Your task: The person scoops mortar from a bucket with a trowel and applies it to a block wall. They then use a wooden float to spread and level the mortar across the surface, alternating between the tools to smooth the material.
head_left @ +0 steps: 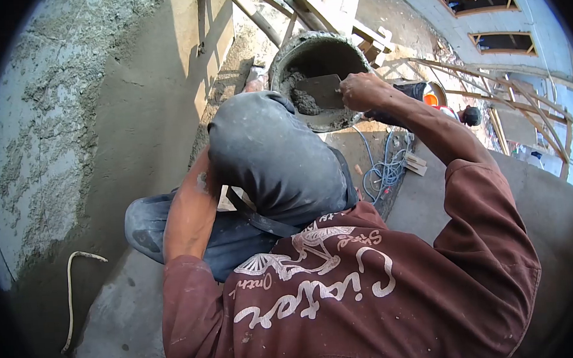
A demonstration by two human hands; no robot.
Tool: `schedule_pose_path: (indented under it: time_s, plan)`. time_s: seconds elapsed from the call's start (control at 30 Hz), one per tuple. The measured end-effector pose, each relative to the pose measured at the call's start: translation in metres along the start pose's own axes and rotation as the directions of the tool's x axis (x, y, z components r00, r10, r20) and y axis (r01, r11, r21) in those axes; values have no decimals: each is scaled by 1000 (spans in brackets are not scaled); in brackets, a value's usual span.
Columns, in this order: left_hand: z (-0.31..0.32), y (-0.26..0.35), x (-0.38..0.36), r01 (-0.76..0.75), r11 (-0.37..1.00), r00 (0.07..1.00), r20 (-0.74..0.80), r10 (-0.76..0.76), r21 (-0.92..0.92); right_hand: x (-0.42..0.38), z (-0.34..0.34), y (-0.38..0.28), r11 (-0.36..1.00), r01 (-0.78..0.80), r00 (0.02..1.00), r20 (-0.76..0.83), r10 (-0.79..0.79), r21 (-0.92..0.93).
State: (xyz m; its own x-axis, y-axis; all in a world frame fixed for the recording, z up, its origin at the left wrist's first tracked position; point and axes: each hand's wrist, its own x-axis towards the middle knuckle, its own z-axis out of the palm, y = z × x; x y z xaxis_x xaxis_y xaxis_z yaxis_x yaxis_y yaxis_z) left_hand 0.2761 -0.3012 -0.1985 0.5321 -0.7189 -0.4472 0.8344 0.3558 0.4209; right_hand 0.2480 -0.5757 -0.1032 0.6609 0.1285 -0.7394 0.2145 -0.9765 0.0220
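My right hand (363,92) is closed around the handle of a trowel (322,91). The trowel's flat, rectangular blade reaches into the mouth of a mortar-crusted bucket (278,63). Wet grey mortar (303,101) clings inside the bucket, right beside the blade. Past my raised knee (264,138), a small part of my left hand (256,83) shows near the bucket's left side. Its fingers appear curled at a greyish item that I cannot make out; the knee hides most of that hand.
A partly plastered wall (117,143) rises on the left, with a pale bent hose or cable (72,297) near its base. Coiled blue rope (387,169) lies below the bucket. Wooden planks (312,12) lean behind it, and timber railing (491,94) runs along the right.
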Motion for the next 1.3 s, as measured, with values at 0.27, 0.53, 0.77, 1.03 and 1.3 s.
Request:
schedule_pose_path:
  time_s: [0.27, 0.53, 0.77, 1.03, 1.3]
  plan:
    - [57, 21, -16, -80, 798, 991, -39, 128, 597, -31, 7, 19, 812, -30, 997, 76, -18, 582]
    - [-2, 116, -34, 72, 345, 761, -276, 587, 936, -116, -38, 9, 659, -45, 972, -118, 201, 751]
    - [-20, 172, -285, -409, 23, -434, -217, 874, 912, -67, -112, -8, 646, 400, 831, -555, 45, 651]
    - [-166, 97, -499, -285, 460, -824, -460, 330, 841, -57, -229, -216, 713, 659, 691, -565, -450, 238]
    - [-122, -23, -482, -596, 116, -590, -532, 607, 794, -134, -228, -436, -192, 817, -270, -66, -961, -543]
